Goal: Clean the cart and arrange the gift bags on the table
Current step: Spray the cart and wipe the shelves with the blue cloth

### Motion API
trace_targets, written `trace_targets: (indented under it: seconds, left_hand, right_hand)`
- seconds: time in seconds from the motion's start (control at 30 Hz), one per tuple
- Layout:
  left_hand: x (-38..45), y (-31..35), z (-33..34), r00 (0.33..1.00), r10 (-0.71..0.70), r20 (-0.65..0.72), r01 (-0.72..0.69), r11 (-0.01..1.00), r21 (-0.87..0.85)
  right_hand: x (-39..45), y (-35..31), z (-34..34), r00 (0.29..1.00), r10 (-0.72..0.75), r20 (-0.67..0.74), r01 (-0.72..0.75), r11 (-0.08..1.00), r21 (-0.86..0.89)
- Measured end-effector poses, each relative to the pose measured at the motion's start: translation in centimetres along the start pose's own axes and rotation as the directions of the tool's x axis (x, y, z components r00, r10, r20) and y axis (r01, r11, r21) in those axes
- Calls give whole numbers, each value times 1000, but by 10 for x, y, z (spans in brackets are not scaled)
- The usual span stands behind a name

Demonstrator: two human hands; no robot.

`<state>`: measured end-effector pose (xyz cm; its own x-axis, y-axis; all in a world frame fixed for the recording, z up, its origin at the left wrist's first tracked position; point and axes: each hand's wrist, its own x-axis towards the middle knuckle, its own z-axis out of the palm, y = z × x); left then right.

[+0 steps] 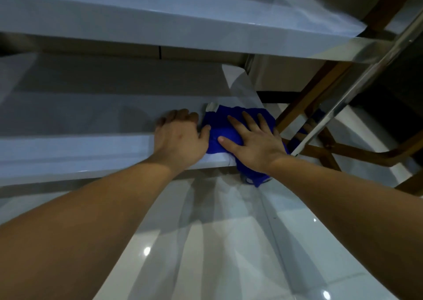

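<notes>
A steel cart fills the head view, with a lower shelf (pixel 91 121) below an upper shelf (pixel 160 25). A blue cloth (pixel 219 121) lies bunched at the lower shelf's front right corner, and part of it hangs over the edge. My right hand (pixel 254 139) presses flat on the cloth with its fingers spread. My left hand (pixel 180 135) rests on the shelf just left of the cloth, its fingers bent over the surface and its thumb touching the cloth's edge. No gift bags are in view.
The cart's shiny corner post (pixel 357 89) runs diagonally at right. Behind it stands a wooden chair frame (pixel 320 107) with crossed legs. Glossy white floor tiles (pixel 229 242) lie under the cart and beneath my forearms.
</notes>
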<state>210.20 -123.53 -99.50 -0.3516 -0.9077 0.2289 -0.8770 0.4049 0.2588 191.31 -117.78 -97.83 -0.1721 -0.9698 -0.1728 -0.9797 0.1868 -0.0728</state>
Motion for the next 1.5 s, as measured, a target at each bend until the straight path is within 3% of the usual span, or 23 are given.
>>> trace_targets:
  seconds: [0.17, 0.3, 0.57, 0.93, 1.07, 1.2, 1.33, 1.5]
  left_hand:
    - [8, -17, 8, 999, 11, 41, -13, 997, 70]
    - [9, -25, 20, 991, 117, -59, -114, 992, 47]
    - [6, -28, 28, 972, 161, -169, -147, 985, 92]
    - [8, -21, 22, 994, 89, -61, -81, 990, 112]
    - [8, -20, 20, 994, 87, -63, -79, 990, 114]
    - [7, -20, 20, 995, 75, -65, -68, 993, 96]
    - [7, -22, 22, 994, 81, -74, -75, 993, 86]
    - [6, -21, 20, 991, 99, -94, -90, 992, 94]
  right_hand:
    - [45, -1, 1, 999, -1, -37, 1, 1000, 5]
    - [85, -1, 0, 997, 9, -80, -8, 1000, 15]
    - [168, -1, -17, 992, 47, -115, -45, 999, 20]
    - [245, -7, -34, 988, 82, -132, -72, 995, 76]
    - [246, -10, -38, 987, 94, -134, -82, 992, 92]
    - [227, -11, -39, 993, 37, -108, 0, 948, 319]
    - [218, -11, -32, 994, 46, -98, -36, 995, 98]
    - [168, -20, -20, 995, 33, -89, -28, 998, 58]
